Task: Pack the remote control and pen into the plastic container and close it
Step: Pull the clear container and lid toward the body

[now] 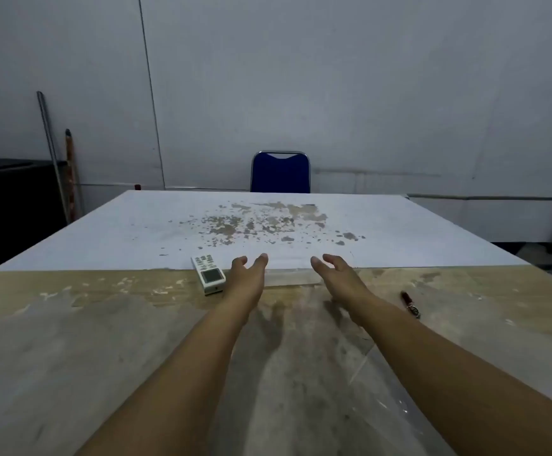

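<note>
A clear plastic container (289, 278), hard to make out, lies flat on the table between my two hands. My left hand (246, 274) is at its left side, fingers spread and holding nothing. My right hand (335, 274) is at its right side, also spread and holding nothing. Whether either hand touches the container I cannot tell. A white remote control (209, 274) with a small screen lies just left of my left hand. A dark red pen (410, 304) lies on the table to the right of my right forearm.
The worn wooden table (103, 324) carries a large white board (169, 232) with peeled patches at its far half. A blue chair (280, 172) stands behind the table. A dark cabinet (11, 199) and leaning poles (51, 149) are at the left wall.
</note>
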